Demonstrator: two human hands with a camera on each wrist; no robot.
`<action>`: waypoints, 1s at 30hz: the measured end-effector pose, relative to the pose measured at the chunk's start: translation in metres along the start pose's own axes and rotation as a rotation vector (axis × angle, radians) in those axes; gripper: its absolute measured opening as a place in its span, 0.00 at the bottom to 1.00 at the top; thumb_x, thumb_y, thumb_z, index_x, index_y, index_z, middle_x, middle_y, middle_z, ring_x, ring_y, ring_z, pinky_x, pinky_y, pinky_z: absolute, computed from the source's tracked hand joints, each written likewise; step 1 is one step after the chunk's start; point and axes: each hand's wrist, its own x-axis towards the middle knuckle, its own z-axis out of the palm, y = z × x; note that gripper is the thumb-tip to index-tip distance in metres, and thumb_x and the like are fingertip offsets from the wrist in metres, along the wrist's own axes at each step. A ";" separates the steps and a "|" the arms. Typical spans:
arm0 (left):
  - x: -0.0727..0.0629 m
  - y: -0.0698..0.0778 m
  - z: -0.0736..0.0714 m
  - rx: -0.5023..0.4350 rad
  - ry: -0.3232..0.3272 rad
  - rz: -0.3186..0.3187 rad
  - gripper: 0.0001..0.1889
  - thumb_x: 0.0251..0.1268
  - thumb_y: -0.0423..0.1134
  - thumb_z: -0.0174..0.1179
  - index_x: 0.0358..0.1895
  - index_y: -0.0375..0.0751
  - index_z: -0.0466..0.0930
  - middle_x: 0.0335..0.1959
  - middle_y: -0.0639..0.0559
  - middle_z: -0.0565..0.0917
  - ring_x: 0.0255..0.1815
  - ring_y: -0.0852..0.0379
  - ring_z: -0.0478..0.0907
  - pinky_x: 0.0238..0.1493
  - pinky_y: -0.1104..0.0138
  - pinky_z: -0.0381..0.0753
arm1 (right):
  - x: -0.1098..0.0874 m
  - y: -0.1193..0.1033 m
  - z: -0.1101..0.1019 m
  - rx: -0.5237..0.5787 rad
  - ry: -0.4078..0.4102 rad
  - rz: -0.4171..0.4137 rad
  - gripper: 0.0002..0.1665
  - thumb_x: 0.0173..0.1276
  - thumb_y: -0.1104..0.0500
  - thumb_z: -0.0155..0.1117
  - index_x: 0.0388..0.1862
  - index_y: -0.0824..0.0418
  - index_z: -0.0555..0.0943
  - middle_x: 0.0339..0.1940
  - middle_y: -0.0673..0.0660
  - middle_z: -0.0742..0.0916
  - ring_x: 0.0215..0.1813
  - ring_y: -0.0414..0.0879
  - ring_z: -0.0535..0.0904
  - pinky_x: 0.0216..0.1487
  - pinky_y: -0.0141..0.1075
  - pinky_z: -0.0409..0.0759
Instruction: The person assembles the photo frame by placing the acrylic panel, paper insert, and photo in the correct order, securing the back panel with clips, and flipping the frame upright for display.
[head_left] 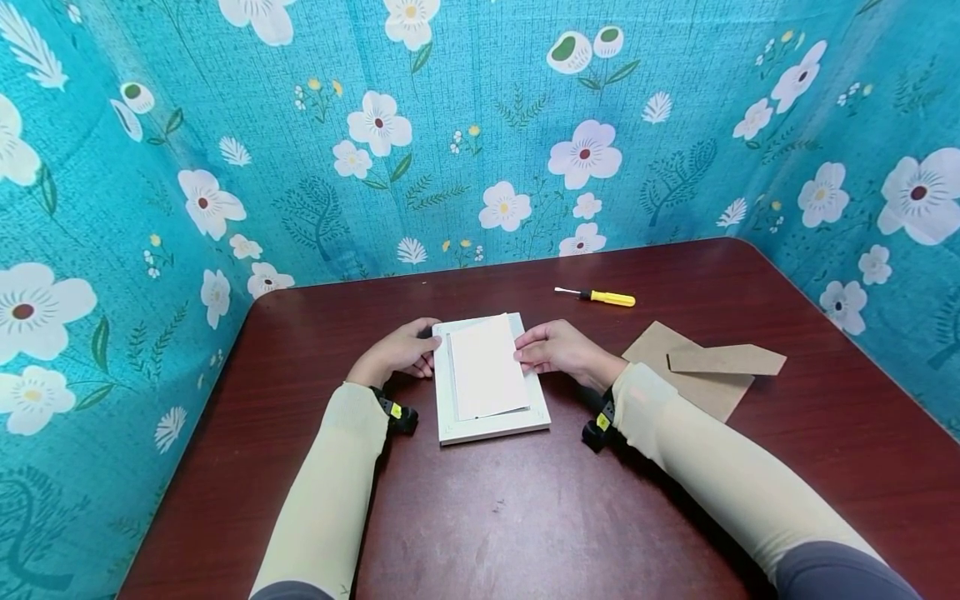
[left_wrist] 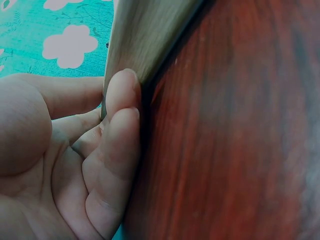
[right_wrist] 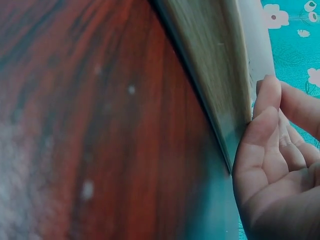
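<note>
A white picture frame (head_left: 491, 427) lies flat on the table in the head view, and its wood-grained side (left_wrist: 147, 35) shows in the left wrist view. Over its middle lies a white sheet of paper (head_left: 487, 367), slightly askew to the recess, its top edge overlapping the frame's far border. My left hand (head_left: 407, 346) grips the frame's left side near the far corner, thumb on top and fingers against the side. With thumb and fingers, my right hand (head_left: 561, 352) pinches the sheet's right edge, close over the frame's right border.
A brown backing board (head_left: 651, 343) with a stand leg (head_left: 731, 360) lies to the right, beyond my right forearm. Farther back is a yellow-handled screwdriver (head_left: 611, 297). Flowered blue cloth (head_left: 450, 150) hangs behind and beside the dark red table (head_left: 480, 517).
</note>
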 end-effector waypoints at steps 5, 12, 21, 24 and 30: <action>-0.001 0.000 -0.001 0.000 -0.005 -0.006 0.24 0.78 0.42 0.49 0.72 0.50 0.59 0.27 0.42 0.77 0.21 0.51 0.78 0.28 0.62 0.81 | 0.003 0.001 0.001 -0.015 -0.012 0.008 0.17 0.65 0.65 0.68 0.51 0.71 0.80 0.36 0.61 0.87 0.32 0.47 0.84 0.39 0.38 0.83; -0.003 0.001 -0.002 0.007 -0.002 0.003 0.23 0.77 0.43 0.50 0.71 0.50 0.60 0.28 0.41 0.78 0.22 0.50 0.79 0.29 0.62 0.82 | 0.006 0.000 0.003 -0.065 -0.010 0.015 0.16 0.64 0.63 0.69 0.49 0.69 0.82 0.33 0.60 0.87 0.30 0.47 0.83 0.36 0.37 0.83; -0.004 0.001 -0.001 -0.005 0.001 0.002 0.23 0.76 0.42 0.51 0.70 0.48 0.61 0.28 0.41 0.78 0.22 0.51 0.79 0.28 0.62 0.82 | 0.007 -0.001 0.004 -0.246 0.032 -0.017 0.14 0.61 0.58 0.73 0.43 0.63 0.85 0.20 0.55 0.80 0.22 0.46 0.72 0.23 0.35 0.68; -0.004 0.002 0.000 -0.006 -0.001 0.008 0.23 0.77 0.42 0.51 0.71 0.48 0.60 0.28 0.41 0.77 0.22 0.51 0.79 0.28 0.62 0.81 | 0.007 -0.002 0.005 -0.291 0.050 -0.015 0.13 0.61 0.57 0.73 0.43 0.62 0.86 0.22 0.54 0.80 0.24 0.45 0.72 0.24 0.34 0.69; -0.003 0.001 0.000 -0.010 0.000 0.018 0.24 0.77 0.41 0.50 0.71 0.47 0.59 0.28 0.41 0.77 0.21 0.52 0.79 0.28 0.62 0.81 | 0.006 -0.004 0.008 -0.408 0.077 -0.069 0.13 0.62 0.57 0.72 0.44 0.61 0.85 0.32 0.54 0.85 0.38 0.45 0.76 0.37 0.36 0.77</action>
